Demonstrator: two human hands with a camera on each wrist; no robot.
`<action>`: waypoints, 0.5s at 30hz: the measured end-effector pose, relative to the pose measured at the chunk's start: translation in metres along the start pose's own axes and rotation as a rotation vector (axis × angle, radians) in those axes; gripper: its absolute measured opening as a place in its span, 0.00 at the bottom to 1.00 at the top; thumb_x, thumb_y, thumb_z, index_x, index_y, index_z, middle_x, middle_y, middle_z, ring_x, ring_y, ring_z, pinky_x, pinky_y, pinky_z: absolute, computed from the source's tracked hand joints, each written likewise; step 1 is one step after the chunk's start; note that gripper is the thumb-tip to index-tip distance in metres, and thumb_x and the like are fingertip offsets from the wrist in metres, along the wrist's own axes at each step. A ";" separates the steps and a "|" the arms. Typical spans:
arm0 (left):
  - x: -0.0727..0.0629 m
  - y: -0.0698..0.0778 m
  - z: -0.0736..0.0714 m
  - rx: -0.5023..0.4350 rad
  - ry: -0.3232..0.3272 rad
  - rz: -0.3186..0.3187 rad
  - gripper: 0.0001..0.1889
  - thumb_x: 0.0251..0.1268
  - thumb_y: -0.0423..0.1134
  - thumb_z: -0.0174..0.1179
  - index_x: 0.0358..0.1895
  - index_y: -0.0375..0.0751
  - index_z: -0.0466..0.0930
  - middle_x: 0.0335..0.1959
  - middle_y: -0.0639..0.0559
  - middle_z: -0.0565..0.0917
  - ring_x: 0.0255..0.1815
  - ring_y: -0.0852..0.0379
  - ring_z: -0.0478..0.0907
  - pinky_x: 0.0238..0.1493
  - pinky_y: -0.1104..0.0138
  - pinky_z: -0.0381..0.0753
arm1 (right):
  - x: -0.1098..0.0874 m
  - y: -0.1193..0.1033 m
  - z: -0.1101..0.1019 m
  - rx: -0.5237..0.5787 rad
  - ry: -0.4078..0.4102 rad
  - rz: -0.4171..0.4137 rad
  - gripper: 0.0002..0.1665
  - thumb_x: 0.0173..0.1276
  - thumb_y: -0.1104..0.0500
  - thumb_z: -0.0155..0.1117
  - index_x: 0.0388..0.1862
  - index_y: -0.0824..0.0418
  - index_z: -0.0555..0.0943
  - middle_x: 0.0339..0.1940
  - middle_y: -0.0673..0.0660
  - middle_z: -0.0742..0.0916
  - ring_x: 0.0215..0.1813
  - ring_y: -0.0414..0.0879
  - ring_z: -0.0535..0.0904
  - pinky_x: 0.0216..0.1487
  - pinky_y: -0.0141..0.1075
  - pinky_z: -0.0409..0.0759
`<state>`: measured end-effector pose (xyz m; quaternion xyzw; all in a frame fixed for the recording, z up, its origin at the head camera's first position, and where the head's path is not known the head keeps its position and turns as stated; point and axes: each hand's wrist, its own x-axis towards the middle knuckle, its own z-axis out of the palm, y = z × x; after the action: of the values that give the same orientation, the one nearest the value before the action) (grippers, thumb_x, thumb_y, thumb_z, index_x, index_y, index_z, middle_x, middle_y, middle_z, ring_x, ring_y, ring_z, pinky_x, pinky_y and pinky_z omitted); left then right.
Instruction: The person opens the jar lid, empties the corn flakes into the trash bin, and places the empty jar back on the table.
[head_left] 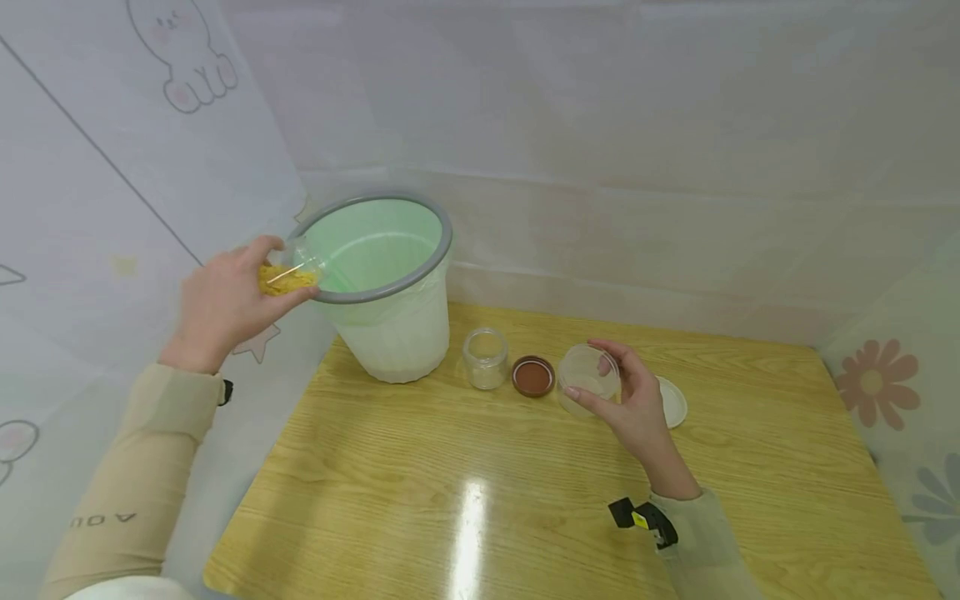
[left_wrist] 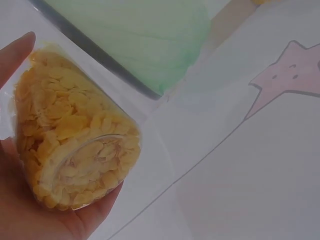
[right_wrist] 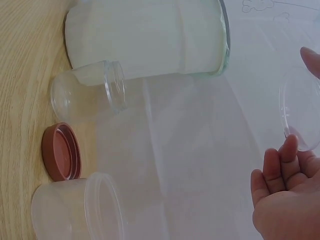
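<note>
My left hand [head_left: 228,296] grips a clear jar [left_wrist: 75,130] of yellow flakes, tipped on its side by the near-left rim of a pale green bin [head_left: 405,342]. The jar's base faces the left wrist camera, and its mouth end points toward the bin. My right hand [head_left: 637,408] pinches a clear round piece [right_wrist: 300,110] between thumb and fingertips, above the table. Whether this is a lid cannot be told. Beneath it, a clear plastic tub [right_wrist: 75,210] stands upright and uncovered on the table. A white lid [head_left: 672,402] lies beside that hand.
On the wooden table [head_left: 375,500], an open glass jar [head_left: 486,358] stands right of the bin, followed by a reddish-brown lid [head_left: 533,377] lying flat with its inside up. Pale cloth walls rise behind and at the left; the bin stands close to both.
</note>
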<state>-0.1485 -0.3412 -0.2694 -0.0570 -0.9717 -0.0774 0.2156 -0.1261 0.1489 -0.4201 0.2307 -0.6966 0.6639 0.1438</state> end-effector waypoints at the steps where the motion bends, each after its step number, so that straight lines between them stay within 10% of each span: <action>1: 0.000 0.000 0.000 0.008 -0.005 -0.001 0.36 0.56 0.64 0.70 0.60 0.42 0.74 0.33 0.39 0.83 0.27 0.40 0.78 0.16 0.52 0.67 | 0.000 0.001 0.000 0.000 0.000 -0.002 0.38 0.52 0.84 0.71 0.64 0.76 0.73 0.39 0.58 0.72 0.45 0.47 0.66 0.59 0.33 0.63; 15: 0.003 -0.002 -0.002 0.070 -0.030 0.014 0.38 0.54 0.63 0.72 0.62 0.43 0.77 0.39 0.36 0.84 0.33 0.37 0.79 0.19 0.48 0.71 | -0.001 0.000 -0.001 -0.012 0.002 -0.002 0.38 0.52 0.84 0.71 0.64 0.77 0.73 0.39 0.57 0.73 0.46 0.46 0.67 0.59 0.32 0.63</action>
<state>-0.1507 -0.3430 -0.2662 -0.0575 -0.9766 -0.0412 0.2032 -0.1259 0.1505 -0.4207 0.2299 -0.7002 0.6599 0.1463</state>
